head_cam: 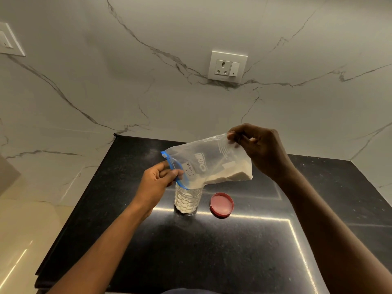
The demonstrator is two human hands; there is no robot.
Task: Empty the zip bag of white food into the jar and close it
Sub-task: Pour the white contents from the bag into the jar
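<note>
A clear zip bag (209,161) with a blue zip strip hangs tilted over a clear plastic jar (187,201) on the black counter. White powder lies in the bag's lower right corner and runs down toward its open mouth, which sits over the jar's opening. The jar is partly filled with white powder. My left hand (157,183) pinches the bag's blue mouth edge just above the jar. My right hand (259,151) grips the bag's raised bottom corner, higher up and to the right. A red lid (222,205) lies upside down on the counter right of the jar.
The black speckled counter (191,251) has a front-left edge dropping to a pale floor. A white marble wall rises behind, with a socket plate (227,66) above the counter and another switch plate (8,40) at far left.
</note>
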